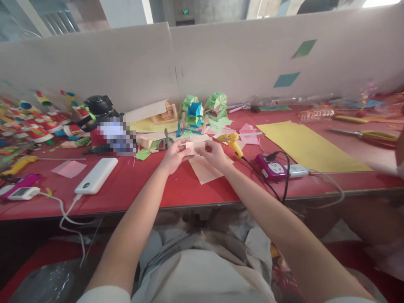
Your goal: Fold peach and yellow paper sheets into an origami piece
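Between my two hands is a small piece of pale peach paper [190, 146]. My left hand [174, 156] pinches its left side with thumb and fingers, and my right hand [215, 155] has its fingers closed on the right side. Larger pale peach sheets [205, 170] lie flat on the red table just under and in front of my hands. A yellow glue gun [233, 144] rests right beside my right hand. Grey-green scissors [164, 143] lie close to the left of my left hand.
Green and blue folded-paper shapes [195, 110] stand behind my hands. A white power bank [97, 176] lies left, a purple power socket [272, 167] and yellow sheet [311, 145] right. Cables hang over the red table's edge [189, 198]. Another person's blurred arm [386, 164] is far right.
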### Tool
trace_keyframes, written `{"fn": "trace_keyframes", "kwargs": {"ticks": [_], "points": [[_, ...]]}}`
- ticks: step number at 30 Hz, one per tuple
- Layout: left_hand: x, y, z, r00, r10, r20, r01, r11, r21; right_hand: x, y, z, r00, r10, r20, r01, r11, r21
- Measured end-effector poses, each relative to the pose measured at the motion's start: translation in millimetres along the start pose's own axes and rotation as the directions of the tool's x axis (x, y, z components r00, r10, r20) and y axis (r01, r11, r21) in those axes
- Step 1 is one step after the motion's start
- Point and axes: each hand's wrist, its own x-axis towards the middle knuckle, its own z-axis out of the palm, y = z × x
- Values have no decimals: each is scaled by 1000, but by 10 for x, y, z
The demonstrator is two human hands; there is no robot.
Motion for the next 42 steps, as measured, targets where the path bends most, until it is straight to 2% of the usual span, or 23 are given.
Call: {"fn": "trace_keyframes", "kwargs": {"ticks": [6,12,17,20,24,30,34,37,42], "points": [[25,-45,-4,998,34,-59,-31,998,53,1,19,1,999,-1,41,-3,996,91],[32,-47,-17,998,46,-52,-41,996,84,1,6,5,999,19,42,-24,993,111],[31,-50,-15,998,45,-41,-39,990,138,12,61,27,1000,-13,26,8,978,210],[27,-39,-6,998,48,-37,-42,986,160,36,123,31,997,-75,0,74,982,173],[33,-42,-9,998,50,-39,-42,984,173,49,142,14,994,-100,44,95,989,115],[45,-106,-59,993,115,37,-121,941,317,-9,-42,-25,989,-110,103,109,994,14],[30,-137,-67,990,107,96,-138,903,408,-25,-100,-26,987,-100,125,99,995,16],[20,-135,-47,989,123,87,-147,907,395,-3,-79,-25,987,-95,133,90,995,46],[26,-98,-14,993,118,10,-116,950,292,43,-49,-37,992,-103,73,96,991,88]]}}
